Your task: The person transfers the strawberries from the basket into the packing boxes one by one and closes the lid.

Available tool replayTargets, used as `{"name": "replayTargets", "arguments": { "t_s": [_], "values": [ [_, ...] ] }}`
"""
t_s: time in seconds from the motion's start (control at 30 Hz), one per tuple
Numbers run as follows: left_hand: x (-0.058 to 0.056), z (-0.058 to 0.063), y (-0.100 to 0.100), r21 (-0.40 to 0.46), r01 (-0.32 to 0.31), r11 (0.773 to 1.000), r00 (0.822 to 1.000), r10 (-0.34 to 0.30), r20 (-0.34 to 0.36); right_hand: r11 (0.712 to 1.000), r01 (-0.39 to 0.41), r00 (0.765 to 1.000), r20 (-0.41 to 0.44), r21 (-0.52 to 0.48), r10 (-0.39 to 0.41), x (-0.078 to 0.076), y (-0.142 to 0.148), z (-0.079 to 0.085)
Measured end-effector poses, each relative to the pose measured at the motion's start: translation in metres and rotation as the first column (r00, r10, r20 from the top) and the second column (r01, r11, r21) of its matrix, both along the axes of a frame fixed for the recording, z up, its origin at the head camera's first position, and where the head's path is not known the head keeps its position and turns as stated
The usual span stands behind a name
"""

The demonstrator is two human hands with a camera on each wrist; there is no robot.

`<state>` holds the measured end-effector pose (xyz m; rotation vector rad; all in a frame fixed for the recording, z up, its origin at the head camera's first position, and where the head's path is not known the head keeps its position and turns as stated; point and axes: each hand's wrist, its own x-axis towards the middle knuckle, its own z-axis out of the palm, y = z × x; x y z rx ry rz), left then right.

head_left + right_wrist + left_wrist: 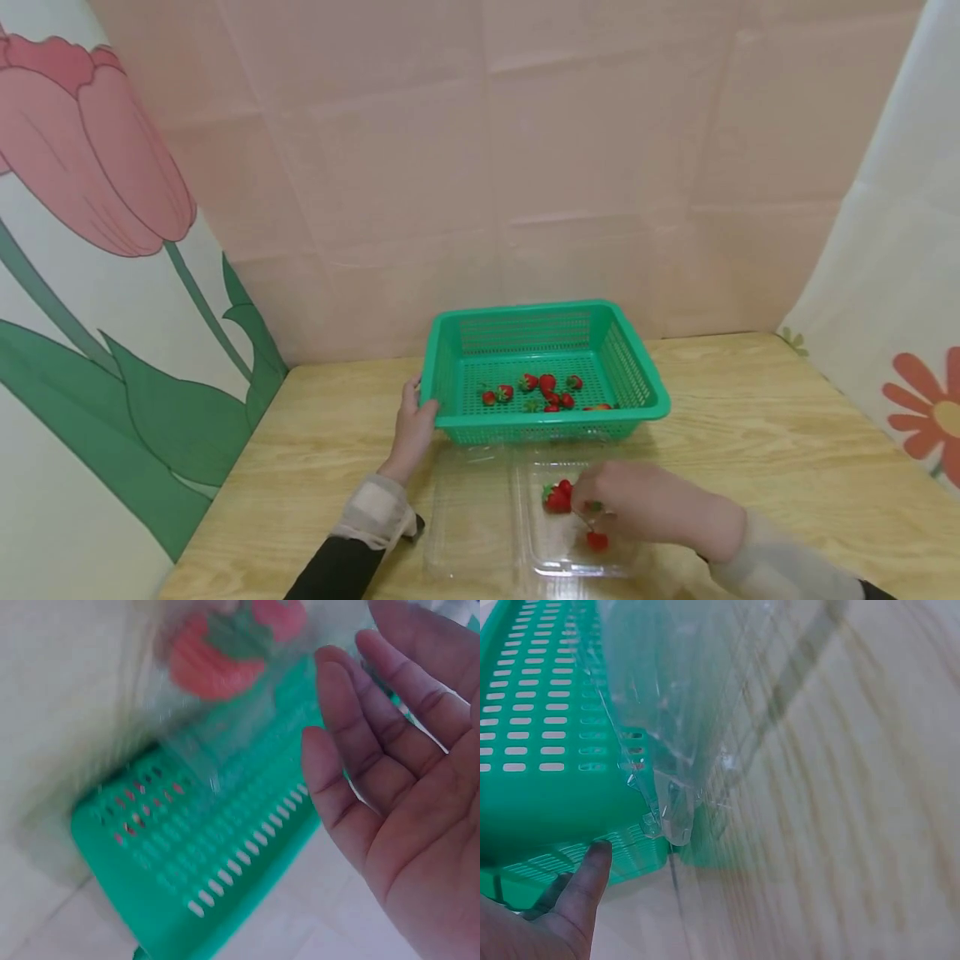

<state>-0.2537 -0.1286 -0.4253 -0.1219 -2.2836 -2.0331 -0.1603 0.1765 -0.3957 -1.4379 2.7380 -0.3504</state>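
Observation:
My left hand [412, 432] grips the green plastic basket [536, 425] at its front left corner, with the thumb at the rim. Several red strawberries [547, 383] lie on the basket's floor. In front of it a clear hinged plastic box [472, 517] lies spread open. My right hand [626, 504] is over the box's right half, its fingers loosely bent and apart in the right wrist view. By its fingertips sit a large strawberry [557, 498] and a small one [566, 484]. A strawberry with a thin stem [597, 541] shows just below the hand.
The wooden table [750, 400] extends to both sides of the basket. A pinkish sheet [525, 167] hangs behind it. Flower-printed panels stand at the left [90, 333] and right [900, 275]. The box's edge reaches close to the basket's front.

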Motion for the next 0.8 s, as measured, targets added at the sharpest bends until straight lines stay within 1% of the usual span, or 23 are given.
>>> {"name": "replayTargets", "arguments": {
  "t_s": [0.13,0.2,0.3,0.37,0.5,0.6,0.67,0.8],
  "values": [
    [-0.015,-0.021,-0.001,-0.009,-0.027,1.000,1.000,0.027,-0.017,1.000,0.005,1.000,-0.003,-0.013,-0.005,-0.006,0.004,0.014],
    [-0.022,-0.030,-0.002,-0.011,-0.040,0.999,0.999,0.040,-0.023,1.000,0.010,1.000,-0.021,-0.008,-0.011,-0.010,0.006,0.023],
    [-0.022,-0.030,-0.003,-0.012,-0.039,0.999,0.999,0.039,-0.026,0.999,0.031,0.999,-0.029,-0.006,-0.031,-0.018,0.011,0.039],
    [-0.022,-0.030,-0.003,-0.008,-0.037,0.999,0.999,0.037,-0.028,0.999,0.036,0.998,-0.041,-0.014,-0.037,-0.027,0.015,0.050],
    [-0.022,-0.029,-0.003,-0.013,-0.040,0.999,0.999,0.039,-0.035,0.997,0.068,0.997,-0.028,-0.022,-0.069,-0.051,0.021,0.069],
    [-0.021,-0.030,-0.003,-0.021,-0.049,0.999,0.998,0.048,-0.031,0.996,0.089,0.996,-0.020,-0.009,-0.089,-0.073,0.023,0.079],
    [-0.021,-0.031,-0.003,-0.024,-0.053,0.998,0.998,0.052,-0.028,0.994,0.110,0.994,-0.024,0.008,-0.109,-0.089,0.023,0.081],
    [-0.020,-0.033,-0.003,-0.025,-0.043,0.999,0.999,0.042,-0.018,0.986,0.154,0.988,-0.022,0.057,-0.153,-0.121,0.024,0.077]
  ]
}}
